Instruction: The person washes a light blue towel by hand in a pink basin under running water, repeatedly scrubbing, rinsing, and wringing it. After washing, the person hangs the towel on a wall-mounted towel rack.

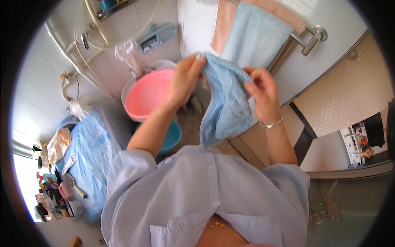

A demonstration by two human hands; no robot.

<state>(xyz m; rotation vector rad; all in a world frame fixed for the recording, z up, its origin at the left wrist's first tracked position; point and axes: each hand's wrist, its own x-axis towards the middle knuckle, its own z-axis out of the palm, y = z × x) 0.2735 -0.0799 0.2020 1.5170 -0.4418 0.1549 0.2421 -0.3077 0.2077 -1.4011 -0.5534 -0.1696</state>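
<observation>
A blue cloth [226, 102], apparently a towel, hangs stretched between my two hands in front of my chest. My left hand [185, 74] pinches its upper left corner. At the upper right edge, my right hand [262, 89] grips the cloth between thumb and fingers, with a silver bangle on that wrist. The lower part of the cloth droops in loose folds. Behind my left forearm sits a pink basin [148, 92], partly hidden by the arm. A light blue towel [257, 34] hangs behind the cloth, over a peach towel [220, 24] on a metal rail.
A teal basin [172, 137] stands low beneath the pink one. To the left, blue plastic sheeting [92, 166] covers a surface holding a hairbrush [74, 185] and several toiletries. Pipes and a tap [84, 38] run along the tiled wall. An open doorway lies at right.
</observation>
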